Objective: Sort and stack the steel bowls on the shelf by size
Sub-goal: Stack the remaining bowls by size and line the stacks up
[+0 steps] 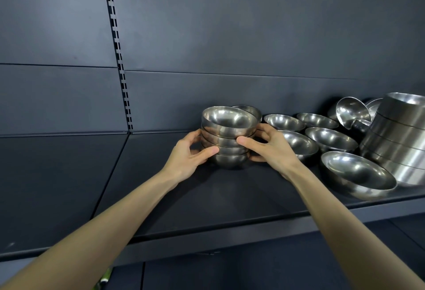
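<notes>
A stack of several small steel bowls [227, 135] stands on the dark shelf [161, 197], near the back panel. My left hand [187, 156] grips the stack's left side, thumb in front. My right hand [269, 146] grips its right side, thumb across the front. Another small bowl [251, 110] peeks out behind the stack. To the right lie several loose bowls: two at the back [284, 122] [318, 120], two in the middle [299, 143] [331, 139], and a bigger one [357, 174] at the front edge.
A tall stack of large steel bowls [400, 138] leans at the far right, with a tilted bowl [351, 111] behind it. A slotted upright [118, 59] runs down the back panel. The shelf's front lip [207, 241] runs below my forearms.
</notes>
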{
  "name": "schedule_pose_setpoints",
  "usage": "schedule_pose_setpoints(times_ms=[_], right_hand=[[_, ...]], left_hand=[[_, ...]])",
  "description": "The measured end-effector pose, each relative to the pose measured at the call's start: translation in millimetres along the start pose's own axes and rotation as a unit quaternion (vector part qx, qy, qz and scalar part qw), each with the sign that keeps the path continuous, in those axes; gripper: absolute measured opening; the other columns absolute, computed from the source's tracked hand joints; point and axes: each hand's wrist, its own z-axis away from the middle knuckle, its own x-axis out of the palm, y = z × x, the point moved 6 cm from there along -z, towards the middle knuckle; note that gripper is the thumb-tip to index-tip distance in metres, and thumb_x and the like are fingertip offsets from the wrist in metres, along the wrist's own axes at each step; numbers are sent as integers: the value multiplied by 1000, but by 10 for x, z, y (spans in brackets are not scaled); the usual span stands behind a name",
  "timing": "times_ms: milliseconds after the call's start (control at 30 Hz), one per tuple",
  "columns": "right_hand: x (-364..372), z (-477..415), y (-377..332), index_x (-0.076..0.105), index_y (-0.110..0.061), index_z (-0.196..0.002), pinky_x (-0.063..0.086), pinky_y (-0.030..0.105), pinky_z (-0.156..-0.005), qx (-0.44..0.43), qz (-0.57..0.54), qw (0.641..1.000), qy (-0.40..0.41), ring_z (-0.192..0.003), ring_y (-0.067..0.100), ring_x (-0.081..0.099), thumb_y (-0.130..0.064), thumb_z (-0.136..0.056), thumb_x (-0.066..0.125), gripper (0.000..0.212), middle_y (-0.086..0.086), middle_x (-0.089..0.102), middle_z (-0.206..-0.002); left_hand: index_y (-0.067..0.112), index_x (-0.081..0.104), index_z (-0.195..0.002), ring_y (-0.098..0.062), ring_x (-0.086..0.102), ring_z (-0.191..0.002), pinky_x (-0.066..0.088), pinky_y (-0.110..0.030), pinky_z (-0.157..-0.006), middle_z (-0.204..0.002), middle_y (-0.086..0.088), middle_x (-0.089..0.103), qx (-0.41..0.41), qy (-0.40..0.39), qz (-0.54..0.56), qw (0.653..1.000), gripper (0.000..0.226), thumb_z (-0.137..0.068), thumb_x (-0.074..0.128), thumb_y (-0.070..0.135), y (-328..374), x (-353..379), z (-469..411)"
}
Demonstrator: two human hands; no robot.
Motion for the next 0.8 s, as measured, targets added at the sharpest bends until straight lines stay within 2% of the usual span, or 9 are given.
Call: schedule_pose_setpoints(times_ms=[200,300,400,500,567,700,800], right_hand=[[-3,6,-16,60,-24,-102,57,43,-79,3,5,1000,-1,-80,10,68,-43,-56,82,55,-16,72,-91],[-13,20,-70,61,-21,-105,59,38,-75,-2,18,1000,3,-82,8,69,-43,-57,82,57,-10,72,-97],[-52,-3,-216,62,-17,-103,59,41,-78,-18,24,1000,6,-85,13,67,-38,-63,83,50,-1,71,-99],[-131,-76,-422,61,-16,-111,60,41,-77,-33,30,999,19,-88,10,68,-34,-67,83,52,-5,71,-99],[-198,-160,-548,59,-15,-113,61,40,-77,-43,28,998,24,-89,7,69,-31,-71,81,50,-7,71,-103],[-361,-365,-701,61,-20,-106,60,36,-77,-55,43,997,29,-91,8,70,-35,-72,81,42,-7,70,-107],[-479,-550,-711,63,-23,-100,60,36,-75,-53,47,997,27,-83,10,71,-36,-72,81,36,0,72,-102]], left_hand=[[42,58,-99,-4,67,-84,57,-20,-75,-91,31,67,2,-6,-13,1000,32,-84,71,16,8,6,11],[43,59,-100,-8,67,-85,57,-23,-78,-93,30,67,14,-6,-21,1000,32,-84,71,18,58,9,16],[48,61,-96,-10,68,-87,57,-24,-78,-95,27,68,42,-4,-22,999,35,-83,71,18,191,-7,-12],[42,61,-99,-7,67,-84,58,-25,-76,-90,23,68,69,2,-27,997,32,-82,72,18,382,-6,-136],[44,58,-99,-5,67,-83,58,-23,-74,-92,23,68,78,11,-31,996,33,-81,74,21,506,6,-262],[35,56,-113,-10,66,-98,58,-27,-78,-106,3,66,74,23,-26,997,40,-79,75,25,617,65,-565],[33,54,-117,-10,66,-100,57,-29,-81,-107,-3,67,61,20,-23,998,43,-80,75,26,600,148,-781]])
